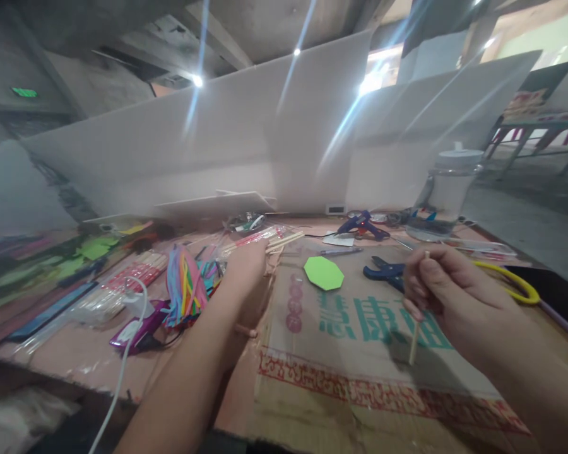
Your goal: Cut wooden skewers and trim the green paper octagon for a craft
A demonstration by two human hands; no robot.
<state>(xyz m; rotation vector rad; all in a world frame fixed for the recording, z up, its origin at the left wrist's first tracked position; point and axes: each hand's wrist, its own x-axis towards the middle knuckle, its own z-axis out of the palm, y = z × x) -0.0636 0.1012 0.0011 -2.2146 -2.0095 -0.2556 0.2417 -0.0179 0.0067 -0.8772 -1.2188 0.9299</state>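
A thin wooden stick [414,343] is upright in my right hand [435,284], its lower end pointing down over the printed cardboard [307,391]. My left hand [248,258] reaches to the back of the table, beside a small pile of wooden sticks [291,239]; its fingers are blurred and mostly hidden. A green octagonal piece [324,273] lies flat on the cardboard between my hands. Just left of my right hand are dark blue pliers [383,271], partly covered by it.
Behind the octagon lies a blue glue gun [360,224]. A water bottle [442,195] stands at the back right, near a yellow ring [515,280]. Colourful strips [189,284], a purple device with a white cable [139,328] and bagged sticks [123,284] are on the left.
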